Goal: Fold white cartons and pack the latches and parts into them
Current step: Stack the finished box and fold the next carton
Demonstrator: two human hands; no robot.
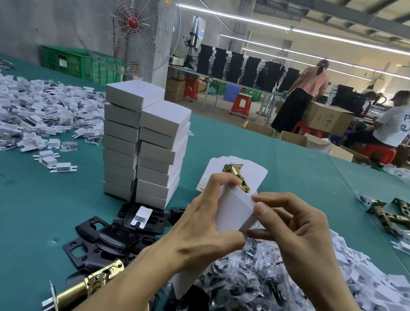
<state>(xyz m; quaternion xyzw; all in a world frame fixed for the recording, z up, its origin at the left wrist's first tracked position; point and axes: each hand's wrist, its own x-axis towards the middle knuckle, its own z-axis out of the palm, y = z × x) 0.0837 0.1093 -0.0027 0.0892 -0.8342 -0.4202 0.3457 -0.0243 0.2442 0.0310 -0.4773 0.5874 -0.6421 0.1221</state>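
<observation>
A half-folded white carton (234, 211) is held upright above the green table (22, 209). My left hand (205, 223) grips its left side, fingers curled over the top edge. My right hand (291, 226) pinches its right flap with thumb and forefinger. A brass latch (239, 176) pokes out behind the carton's top, over a small pile of flat white carton blanks (256, 172). Below my hands lie black strike plates (115, 235) and clear bags of screws (255, 279). More brass latches (87, 286) lie at the near edge.
Two stacks of packed white cartons (143, 142) stand left of my hands. Small white card inserts (22, 105) are heaped far left and at the right (369, 281). Loose latches (394, 216) lie far right. A big fan (128, 20) and seated workers (390, 122) are beyond the table.
</observation>
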